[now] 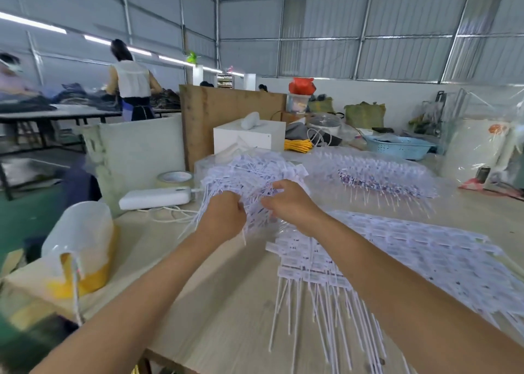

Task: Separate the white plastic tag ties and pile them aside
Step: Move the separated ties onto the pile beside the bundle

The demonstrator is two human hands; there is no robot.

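**Both hands in the tangle, pulling it apart**

I see my left hand [224,216] with its fingers curled tight around a clump of the white tag ties [249,178], thin tails trailing out below the fist. My right hand [289,200] meets it from the other side, fingers bent and pinching into the same bundle, thumb towards the left knuckles. I judge the two grips sit this close so the hands can work against each other and tear joined ties apart at a short span.

The bundle is raised above the table [226,302], probably so the loose tails hang free instead of snagging on what lies below. Just beneath and to the right spreads the sorted pile [397,249], labels overlapping in rows, tails pointing towards me; laying them one way keeps them from knotting again. Further back lies another heap [380,172], seemingly still bagged in clear plastic, though blur makes that uncertain.

To the left sit a white power bank [156,197] and a tape roll [174,178], well apart from the ties.
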